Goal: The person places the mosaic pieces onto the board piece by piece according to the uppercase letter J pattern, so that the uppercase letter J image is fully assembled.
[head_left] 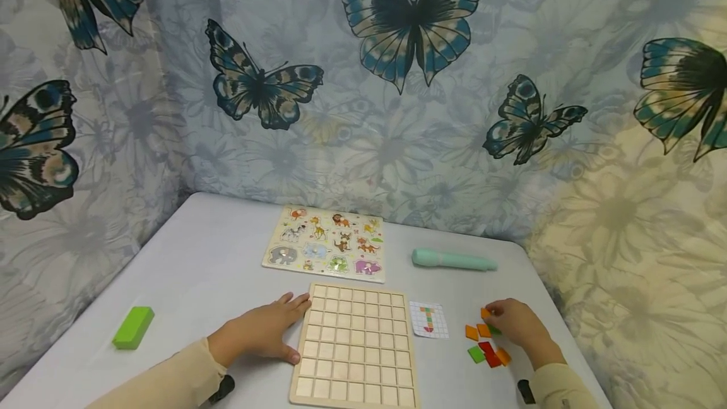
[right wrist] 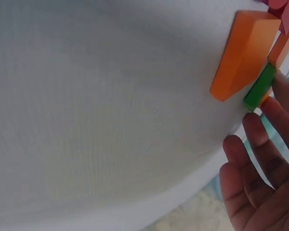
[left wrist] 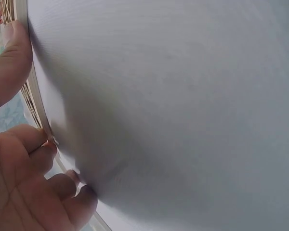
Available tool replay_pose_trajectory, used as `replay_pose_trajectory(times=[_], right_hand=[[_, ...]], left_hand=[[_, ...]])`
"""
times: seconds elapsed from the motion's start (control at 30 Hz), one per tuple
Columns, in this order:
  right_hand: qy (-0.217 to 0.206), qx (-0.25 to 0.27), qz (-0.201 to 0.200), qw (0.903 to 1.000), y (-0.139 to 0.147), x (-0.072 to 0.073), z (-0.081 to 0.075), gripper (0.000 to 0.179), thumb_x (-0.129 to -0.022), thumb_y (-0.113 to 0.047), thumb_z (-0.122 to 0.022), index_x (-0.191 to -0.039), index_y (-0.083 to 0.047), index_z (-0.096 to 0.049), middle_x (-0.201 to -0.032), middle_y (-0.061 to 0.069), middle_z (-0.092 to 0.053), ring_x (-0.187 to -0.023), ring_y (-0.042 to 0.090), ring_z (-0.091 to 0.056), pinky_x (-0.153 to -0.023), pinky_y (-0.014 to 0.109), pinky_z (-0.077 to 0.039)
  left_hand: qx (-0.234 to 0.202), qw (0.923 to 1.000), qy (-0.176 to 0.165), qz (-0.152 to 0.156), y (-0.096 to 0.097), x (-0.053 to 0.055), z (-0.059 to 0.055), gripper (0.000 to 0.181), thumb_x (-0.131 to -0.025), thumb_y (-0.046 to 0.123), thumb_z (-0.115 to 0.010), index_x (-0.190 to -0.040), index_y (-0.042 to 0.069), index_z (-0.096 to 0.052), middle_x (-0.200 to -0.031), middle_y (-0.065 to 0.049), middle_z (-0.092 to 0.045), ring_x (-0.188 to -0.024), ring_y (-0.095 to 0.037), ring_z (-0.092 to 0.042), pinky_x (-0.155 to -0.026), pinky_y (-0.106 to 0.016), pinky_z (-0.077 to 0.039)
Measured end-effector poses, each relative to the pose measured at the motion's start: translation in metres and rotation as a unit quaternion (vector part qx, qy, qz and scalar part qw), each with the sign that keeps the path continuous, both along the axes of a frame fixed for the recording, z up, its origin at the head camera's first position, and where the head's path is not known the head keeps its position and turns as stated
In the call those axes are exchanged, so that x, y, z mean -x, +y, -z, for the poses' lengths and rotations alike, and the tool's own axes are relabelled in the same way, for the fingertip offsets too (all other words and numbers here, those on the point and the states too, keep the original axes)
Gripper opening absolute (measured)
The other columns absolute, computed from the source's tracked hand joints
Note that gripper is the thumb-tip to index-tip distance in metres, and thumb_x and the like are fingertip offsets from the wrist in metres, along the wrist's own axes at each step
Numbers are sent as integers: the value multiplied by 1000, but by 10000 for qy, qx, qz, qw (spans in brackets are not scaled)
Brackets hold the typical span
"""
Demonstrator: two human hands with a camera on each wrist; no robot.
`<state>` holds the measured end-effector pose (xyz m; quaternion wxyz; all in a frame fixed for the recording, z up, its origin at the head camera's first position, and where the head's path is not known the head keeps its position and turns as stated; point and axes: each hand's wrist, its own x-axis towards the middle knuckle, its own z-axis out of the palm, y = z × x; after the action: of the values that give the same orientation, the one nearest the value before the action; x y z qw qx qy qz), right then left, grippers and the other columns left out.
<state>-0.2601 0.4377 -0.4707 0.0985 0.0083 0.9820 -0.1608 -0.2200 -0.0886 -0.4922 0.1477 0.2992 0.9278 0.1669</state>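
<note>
My left hand point(head_left: 258, 332) rests at the left edge of a wooden grid board point(head_left: 356, 353), thumb and fingers spread along its rim. In the left wrist view, the fingertips touch the board's side edge. Over at the right, my right hand point(head_left: 518, 326) pinches a small orange tile point(head_left: 485, 313) between thumb and index finger. A green tile point(right wrist: 260, 87) lies close by the fingertips, partly under the hand in the head view. Other orange tiles point(head_left: 471, 332), red tiles point(head_left: 491, 356) and a light green tile point(head_left: 476, 354) lie loosely grouped just in front.
A pattern card point(head_left: 437, 328) with coloured squares lies right of the board. Behind stand out an animal puzzle board point(head_left: 324, 268) and a mint-green tube-shaped thing point(head_left: 454, 260). A bright green block point(head_left: 133, 327) sits at the left. Patterned cloth point(head_left: 392, 156) encloses the white table point(head_left: 199, 270).
</note>
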Motion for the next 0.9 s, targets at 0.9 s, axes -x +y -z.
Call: replay_pose_trajectory(times=[0.9], right_hand=[[1208,244,-1986,9723,-179,4,-12,21,-81,-30,-80,-91,-12,-76,-85,-5,-65,-78,12,-61,-70,34,-53]], left_hand=[[45,9999,58,-86,2,1,5,110,-67,61,-76,-153,6,-33,-159,-9,-25,-143,-42,-21,-110,-56,-29]])
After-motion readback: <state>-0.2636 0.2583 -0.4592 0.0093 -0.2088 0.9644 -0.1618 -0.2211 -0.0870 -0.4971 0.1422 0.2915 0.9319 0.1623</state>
